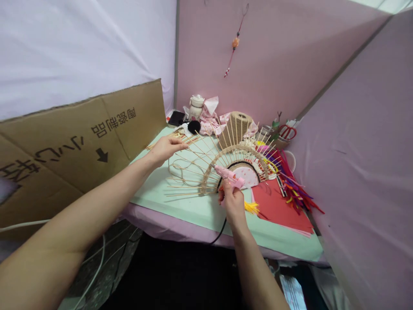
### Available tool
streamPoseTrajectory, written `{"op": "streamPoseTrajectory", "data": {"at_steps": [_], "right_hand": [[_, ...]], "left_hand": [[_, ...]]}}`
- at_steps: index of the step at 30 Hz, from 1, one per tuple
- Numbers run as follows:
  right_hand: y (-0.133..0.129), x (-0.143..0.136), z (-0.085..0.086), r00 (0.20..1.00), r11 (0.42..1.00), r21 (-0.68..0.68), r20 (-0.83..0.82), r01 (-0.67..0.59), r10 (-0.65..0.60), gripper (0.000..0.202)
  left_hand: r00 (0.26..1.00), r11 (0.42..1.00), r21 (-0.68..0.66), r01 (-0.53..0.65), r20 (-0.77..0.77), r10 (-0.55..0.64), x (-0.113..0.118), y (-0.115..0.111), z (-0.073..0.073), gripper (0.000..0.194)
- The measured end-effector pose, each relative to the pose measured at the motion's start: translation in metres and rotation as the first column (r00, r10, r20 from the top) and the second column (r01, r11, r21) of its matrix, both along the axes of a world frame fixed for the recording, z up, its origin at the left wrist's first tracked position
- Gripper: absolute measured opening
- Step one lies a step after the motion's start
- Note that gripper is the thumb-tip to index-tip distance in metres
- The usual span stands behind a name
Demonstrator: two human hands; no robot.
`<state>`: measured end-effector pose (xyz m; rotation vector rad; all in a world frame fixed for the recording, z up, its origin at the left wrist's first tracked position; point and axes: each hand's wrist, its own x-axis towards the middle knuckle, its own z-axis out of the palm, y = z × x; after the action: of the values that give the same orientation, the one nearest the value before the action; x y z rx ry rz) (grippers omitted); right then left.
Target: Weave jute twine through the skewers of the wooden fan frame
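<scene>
My right hand [232, 199] is wrapped round a pink hot glue gun [229, 175], its nozzle pointing up and left at the woven band. Under it lies a fan-shaped frame of thin wooden sticks, with a woven twine band [206, 177] arching across them. A half-round pale pink piece with red specks [247, 176] and a dark edge forms its centre. My left hand [169, 148] pinches the outer end of one stick [197, 156] on the left side. A loose loop of twine [177, 172] lies below that hand.
A cardboard panel [129, 129] stands at the left. Behind the frame are a twine spool [240, 122], a white bottle [195, 105] and red-handled scissors [287, 131]. Red paper sheets [277, 204] and colourful pipe cleaners [293, 187] lie right. A black cord [221, 231] crosses the front edge.
</scene>
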<state>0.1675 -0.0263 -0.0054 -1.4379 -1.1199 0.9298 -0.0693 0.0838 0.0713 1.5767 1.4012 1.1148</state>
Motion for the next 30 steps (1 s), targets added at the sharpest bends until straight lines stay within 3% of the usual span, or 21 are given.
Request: {"op": "streamPoseTrajectory", "data": {"at_steps": [30], "right_hand": [[-0.0038,-0.0027,0.0028,0.992,0.999,-0.03,0.128,0.018,-0.014,0.053]], "left_hand": [[0.999,1.0,0.006,-0.003,-0.033,0.003,-0.0019,-0.0001,-0.0018,0.035]]}}
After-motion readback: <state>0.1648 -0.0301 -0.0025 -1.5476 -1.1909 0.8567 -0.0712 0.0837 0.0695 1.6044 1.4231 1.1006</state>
